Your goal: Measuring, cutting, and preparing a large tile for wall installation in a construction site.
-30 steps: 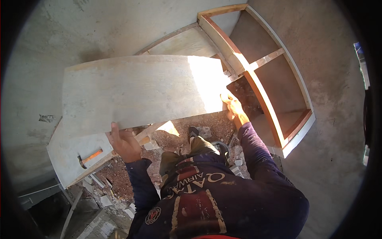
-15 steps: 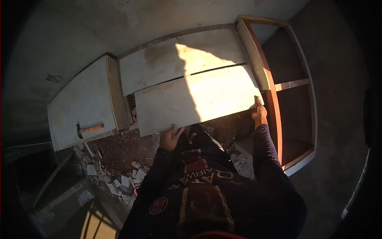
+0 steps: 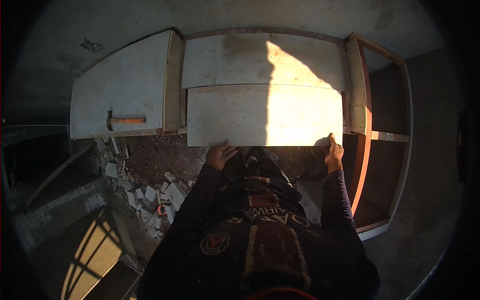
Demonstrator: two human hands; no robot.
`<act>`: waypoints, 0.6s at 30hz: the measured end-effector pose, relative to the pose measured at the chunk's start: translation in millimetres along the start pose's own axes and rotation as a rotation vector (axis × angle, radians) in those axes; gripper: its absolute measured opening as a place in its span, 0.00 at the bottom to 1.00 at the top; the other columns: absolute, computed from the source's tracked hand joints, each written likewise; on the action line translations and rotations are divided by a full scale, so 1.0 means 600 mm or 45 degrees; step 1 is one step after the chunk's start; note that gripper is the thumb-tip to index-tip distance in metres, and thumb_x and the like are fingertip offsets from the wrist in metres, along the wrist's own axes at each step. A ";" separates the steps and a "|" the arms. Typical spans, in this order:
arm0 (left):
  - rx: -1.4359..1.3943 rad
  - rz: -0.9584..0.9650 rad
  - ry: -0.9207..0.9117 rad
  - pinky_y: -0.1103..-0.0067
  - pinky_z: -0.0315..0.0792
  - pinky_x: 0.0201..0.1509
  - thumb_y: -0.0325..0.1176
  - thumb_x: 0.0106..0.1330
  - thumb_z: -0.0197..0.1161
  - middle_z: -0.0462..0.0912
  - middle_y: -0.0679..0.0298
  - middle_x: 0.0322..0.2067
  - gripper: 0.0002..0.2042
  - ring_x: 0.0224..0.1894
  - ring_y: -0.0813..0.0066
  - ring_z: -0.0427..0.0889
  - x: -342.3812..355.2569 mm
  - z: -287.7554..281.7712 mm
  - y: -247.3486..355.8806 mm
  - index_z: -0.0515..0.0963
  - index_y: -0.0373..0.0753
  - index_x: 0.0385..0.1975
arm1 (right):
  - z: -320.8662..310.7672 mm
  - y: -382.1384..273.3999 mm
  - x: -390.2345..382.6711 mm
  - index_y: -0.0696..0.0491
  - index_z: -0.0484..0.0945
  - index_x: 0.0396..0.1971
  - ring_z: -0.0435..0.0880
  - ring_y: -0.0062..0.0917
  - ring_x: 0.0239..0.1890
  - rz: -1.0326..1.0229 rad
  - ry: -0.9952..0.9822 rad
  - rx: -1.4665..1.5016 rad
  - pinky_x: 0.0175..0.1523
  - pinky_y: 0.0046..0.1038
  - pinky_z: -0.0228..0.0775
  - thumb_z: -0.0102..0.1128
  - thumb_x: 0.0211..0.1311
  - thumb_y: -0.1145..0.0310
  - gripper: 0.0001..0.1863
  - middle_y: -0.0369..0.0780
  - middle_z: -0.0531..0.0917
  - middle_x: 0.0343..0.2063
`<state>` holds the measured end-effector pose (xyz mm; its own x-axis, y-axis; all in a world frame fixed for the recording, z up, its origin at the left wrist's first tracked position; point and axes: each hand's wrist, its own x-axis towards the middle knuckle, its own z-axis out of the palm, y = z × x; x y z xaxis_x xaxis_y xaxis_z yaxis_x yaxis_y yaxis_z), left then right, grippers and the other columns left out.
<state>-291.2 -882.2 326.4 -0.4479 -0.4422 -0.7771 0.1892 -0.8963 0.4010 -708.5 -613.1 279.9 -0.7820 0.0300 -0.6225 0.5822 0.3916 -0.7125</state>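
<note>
Both my hands hold a white rectangular board (image 3: 227,115) by its near edge. My left hand (image 3: 220,155) grips under the left part of that edge, fingers partly hidden; my right hand (image 3: 333,152) grips near the right corner, thumb on the face. The board lies along a similar white panel (image 3: 225,60) at the back, between a white cabinet box (image 3: 130,75) and a wooden open frame (image 3: 363,165) with white and reddish-orange edges. Sunlight falls across both boards. An orange-handled hammer (image 3: 129,120) rests on the box.
Several broken pale chunks (image 3: 175,195) and an orange-handled tool (image 3: 161,210) lie on the debris-strewn floor at lower left. A leaning plank (image 3: 57,175) and a partly sunlit panel (image 3: 92,240) are further left. A grey plastered wall (image 3: 250,15) runs behind the cabinets.
The held board has moved right and back from over the left box and settled alongside the rear panel, uncovering that box. My view has also turned; both hands still hold the board.
</note>
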 end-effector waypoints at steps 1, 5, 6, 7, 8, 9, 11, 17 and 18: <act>-0.133 0.102 0.050 0.56 0.73 0.63 0.31 0.70 0.61 0.75 0.53 0.54 0.19 0.58 0.53 0.76 -0.001 0.002 0.002 0.67 0.33 0.58 | -0.002 0.004 0.000 0.62 0.78 0.52 0.79 0.29 0.49 -0.029 -0.093 0.037 0.54 0.31 0.69 0.73 0.58 0.53 0.31 0.43 0.82 0.47; 0.090 0.313 0.121 0.60 0.69 0.66 0.31 0.71 0.60 0.72 0.53 0.59 0.19 0.64 0.58 0.70 0.021 -0.047 0.036 0.68 0.34 0.60 | 0.012 0.031 -0.008 0.63 0.77 0.47 0.82 0.35 0.41 -0.188 -0.145 0.247 0.43 0.38 0.82 0.73 0.58 0.61 0.25 0.44 0.80 0.42; -0.079 0.334 0.221 0.61 0.68 0.67 0.31 0.71 0.60 0.72 0.54 0.59 0.20 0.64 0.59 0.70 0.017 -0.060 0.046 0.68 0.35 0.60 | 0.043 -0.009 -0.064 0.63 0.77 0.47 0.82 0.34 0.40 -0.012 -0.080 0.394 0.41 0.38 0.82 0.73 0.58 0.62 0.23 0.43 0.80 0.40; -0.231 0.328 0.291 0.61 0.68 0.67 0.30 0.71 0.60 0.72 0.54 0.59 0.20 0.64 0.61 0.70 0.018 -0.049 0.058 0.68 0.35 0.60 | 0.046 -0.023 -0.075 0.64 0.78 0.46 0.80 0.34 0.41 0.041 -0.002 0.235 0.41 0.36 0.78 0.73 0.59 0.61 0.24 0.44 0.81 0.40; -0.194 0.345 0.336 0.61 0.68 0.67 0.31 0.71 0.60 0.74 0.54 0.58 0.20 0.64 0.60 0.70 0.025 -0.030 0.063 0.67 0.34 0.60 | 0.024 0.024 -0.015 0.66 0.78 0.45 0.79 0.34 0.41 -0.038 0.040 0.017 0.41 0.36 0.74 0.73 0.59 0.59 0.26 0.45 0.81 0.40; -0.183 0.400 0.219 0.62 0.68 0.66 0.32 0.71 0.60 0.74 0.54 0.58 0.21 0.63 0.60 0.71 0.032 -0.088 0.059 0.68 0.32 0.60 | 0.053 -0.024 -0.070 0.66 0.79 0.45 0.78 0.33 0.42 -0.114 -0.040 -0.095 0.44 0.34 0.72 0.72 0.59 0.57 0.26 0.46 0.82 0.41; -0.199 0.384 0.176 0.64 0.69 0.65 0.29 0.72 0.58 0.73 0.52 0.58 0.20 0.62 0.59 0.73 0.067 -0.156 0.054 0.68 0.30 0.61 | 0.053 -0.017 -0.056 0.65 0.79 0.45 0.80 0.30 0.41 -0.014 0.055 0.063 0.46 0.30 0.71 0.75 0.56 0.58 0.27 0.46 0.82 0.43; 1.873 0.977 0.416 0.70 0.73 0.59 0.30 0.74 0.51 0.76 0.53 0.55 0.18 0.53 0.65 0.79 0.050 -0.177 0.074 0.69 0.28 0.60 | 0.069 -0.040 -0.079 0.63 0.70 0.54 0.80 0.31 0.48 -0.076 0.091 0.170 0.56 0.30 0.68 0.78 0.51 0.65 0.34 0.46 0.81 0.47; 1.780 0.891 0.384 0.71 0.74 0.58 0.30 0.74 0.51 0.77 0.53 0.54 0.18 0.52 0.65 0.79 0.053 -0.180 0.074 0.70 0.28 0.60 | 0.080 -0.037 -0.081 0.62 0.68 0.55 0.80 0.32 0.48 -0.043 0.246 0.243 0.57 0.30 0.68 0.79 0.50 0.65 0.36 0.46 0.80 0.46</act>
<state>-202.6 -939.6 267.1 -0.4070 -0.8781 -0.2516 -0.7176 0.1370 0.6828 -672.9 -667.3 310.5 -0.8189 0.2017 -0.5373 0.5723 0.2154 -0.7913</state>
